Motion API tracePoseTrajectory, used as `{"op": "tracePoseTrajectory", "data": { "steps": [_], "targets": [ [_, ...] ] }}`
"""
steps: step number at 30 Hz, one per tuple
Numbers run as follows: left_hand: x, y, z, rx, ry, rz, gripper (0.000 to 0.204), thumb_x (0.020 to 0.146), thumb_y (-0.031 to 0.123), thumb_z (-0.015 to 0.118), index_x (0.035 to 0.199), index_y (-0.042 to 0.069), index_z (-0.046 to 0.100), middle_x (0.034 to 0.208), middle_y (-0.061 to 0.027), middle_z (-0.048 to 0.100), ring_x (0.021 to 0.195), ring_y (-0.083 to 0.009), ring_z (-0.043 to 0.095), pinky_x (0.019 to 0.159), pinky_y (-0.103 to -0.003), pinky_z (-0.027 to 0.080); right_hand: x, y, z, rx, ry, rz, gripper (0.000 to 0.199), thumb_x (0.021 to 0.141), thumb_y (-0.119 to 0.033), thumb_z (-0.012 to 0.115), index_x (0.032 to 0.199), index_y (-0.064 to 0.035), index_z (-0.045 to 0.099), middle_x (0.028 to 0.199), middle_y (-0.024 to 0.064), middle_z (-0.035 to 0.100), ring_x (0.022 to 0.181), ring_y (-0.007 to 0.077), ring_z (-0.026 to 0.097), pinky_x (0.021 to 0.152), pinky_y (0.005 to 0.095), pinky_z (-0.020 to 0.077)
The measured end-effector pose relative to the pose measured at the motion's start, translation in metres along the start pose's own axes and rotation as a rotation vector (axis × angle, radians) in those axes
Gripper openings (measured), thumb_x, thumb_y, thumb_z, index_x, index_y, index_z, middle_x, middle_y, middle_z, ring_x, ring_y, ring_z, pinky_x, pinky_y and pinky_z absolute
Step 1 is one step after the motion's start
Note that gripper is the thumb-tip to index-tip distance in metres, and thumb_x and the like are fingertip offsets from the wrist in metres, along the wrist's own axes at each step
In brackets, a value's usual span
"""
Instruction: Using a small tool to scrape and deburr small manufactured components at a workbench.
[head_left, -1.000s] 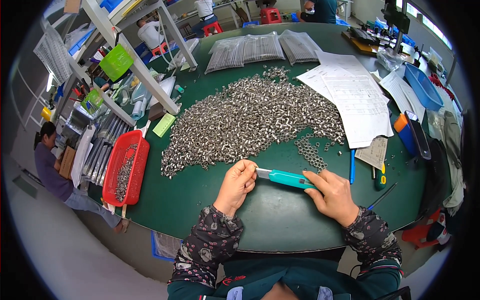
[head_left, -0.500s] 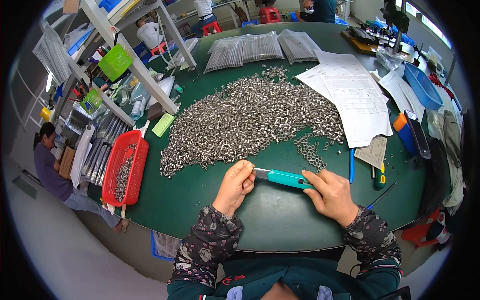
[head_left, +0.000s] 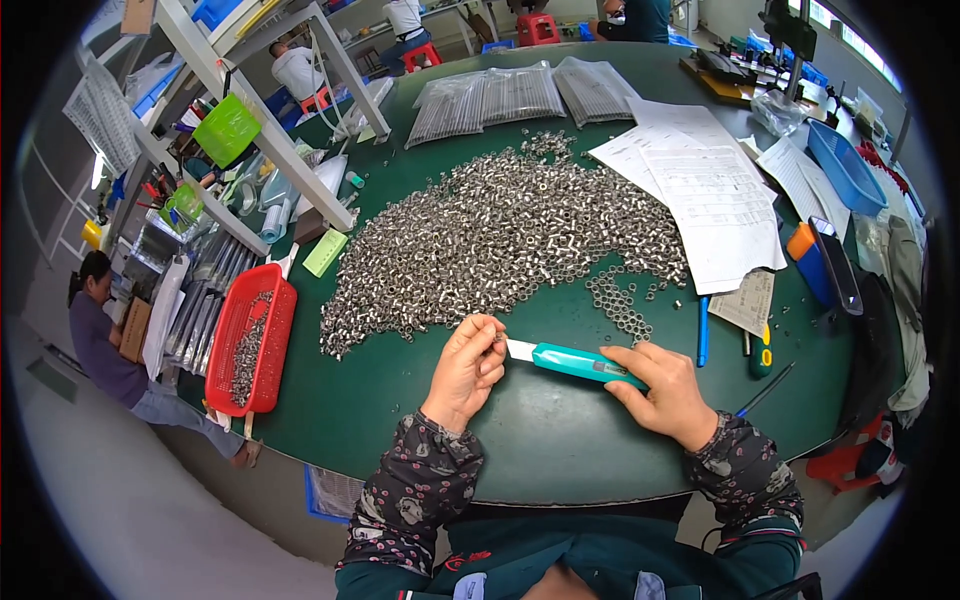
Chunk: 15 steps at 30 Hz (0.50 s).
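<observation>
My right hand [head_left: 655, 390] is closed around the teal handle of a utility knife [head_left: 575, 361]. Its pale blade points left, the tip close to the fingertips of my left hand [head_left: 465, 370]. Thumb and forefinger of that hand pinch a small metal sleeve [head_left: 499, 338], mostly covered by the fingers. Beyond both hands spreads a wide heap of small, short metal sleeves [head_left: 500, 230]. A patch of rings standing on end [head_left: 622, 305] lies at the heap's near right edge.
A red plastic basket [head_left: 282, 335] with more metal pieces stands left. Papers [head_left: 710, 210], a blue pen [head_left: 703, 330], a yellow-green-handled tool [head_left: 762, 352] and a phone [head_left: 835, 265] lie right. Bagged rods [head_left: 485, 105] are at the back of the green table [head_left: 560, 450]. A shelf post [head_left: 290, 150] rises left.
My left fingertips have shifted slightly up and left. The knife has turned a little, so its blade shows brighter, and a small gap shows between blade and fingers.
</observation>
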<state>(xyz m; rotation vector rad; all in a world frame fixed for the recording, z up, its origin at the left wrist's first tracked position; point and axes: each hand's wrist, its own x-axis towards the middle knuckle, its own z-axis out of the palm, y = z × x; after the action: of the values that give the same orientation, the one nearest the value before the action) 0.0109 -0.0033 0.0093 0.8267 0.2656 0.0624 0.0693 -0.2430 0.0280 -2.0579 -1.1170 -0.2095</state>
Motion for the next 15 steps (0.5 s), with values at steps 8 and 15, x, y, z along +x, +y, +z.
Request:
{"op": "tracePoseTrajectory", "data": {
  "steps": [8,15],
  "targets": [
    [-0.0006,-0.0001,0.0018,0.010,-0.034,-0.007,0.010,0.087,0.012,0.046,0.088,0.004,0.052,0.069,-0.0009,0.048,0.047,-0.0022,0.033,0.035,-0.015,0.023,-0.0011,0.0040,0.0028,0.126,-0.005,0.076,0.030,0.071,-0.018,0.063,0.097,-0.0062,0.058,0.067,0.0094,0.053,0.055,0.0262,0.052,0.050,0.0344,0.0412],
    [-0.0005,-0.0043,-0.0032,0.070,-0.082,0.009,0.010,0.086,0.010,0.049,0.090,0.002,0.053,0.068,0.0004,0.047,0.047,-0.0016,0.032,0.036,-0.015,0.023,-0.0011,0.0082,0.0043,0.285,-0.078,0.130,0.028,0.072,-0.018,0.062,0.097,-0.0056,0.059,0.074,0.0113,0.057,0.064,0.0271,0.055,0.057,0.0332,0.0435]
  ]
}}
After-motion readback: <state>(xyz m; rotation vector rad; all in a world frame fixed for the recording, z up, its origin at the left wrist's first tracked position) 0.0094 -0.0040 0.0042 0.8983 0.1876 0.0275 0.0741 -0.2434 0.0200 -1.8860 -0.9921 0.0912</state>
